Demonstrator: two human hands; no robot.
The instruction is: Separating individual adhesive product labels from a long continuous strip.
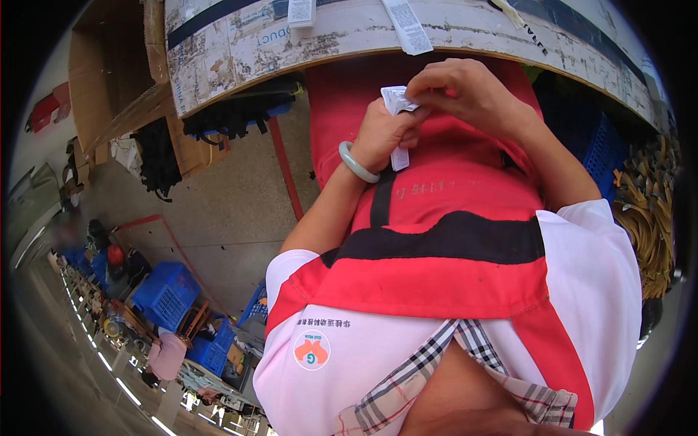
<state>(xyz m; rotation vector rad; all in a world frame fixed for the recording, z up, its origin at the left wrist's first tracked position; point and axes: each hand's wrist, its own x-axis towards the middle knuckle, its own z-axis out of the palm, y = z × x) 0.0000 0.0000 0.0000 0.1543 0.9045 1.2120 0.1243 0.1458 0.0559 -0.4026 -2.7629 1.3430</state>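
My left hand [384, 134], with a pale bangle at its wrist, is closed round a small stack of white printed labels [396, 99]. The stack's lower end shows beneath the fingers. At the upper end, the bent fingers of my right hand [462, 89] pinch the edge of the labels; the fingertips are partly hidden. Both hands are in front of my red apron, just short of the table edge. On the table beyond lie a long strip of white labels [407, 27], overhanging the near edge, and a thicker white label bundle [302, 12].
The worn, cardboard-covered table [240, 62] spans the far side. At left stand an open cardboard box [109, 73] and hanging black straps [156, 156]. A blue crate [605, 149] and a brown strap pile [647, 218] are at right. Further back left are blue crates [167, 294] and a person in pink [167, 356].
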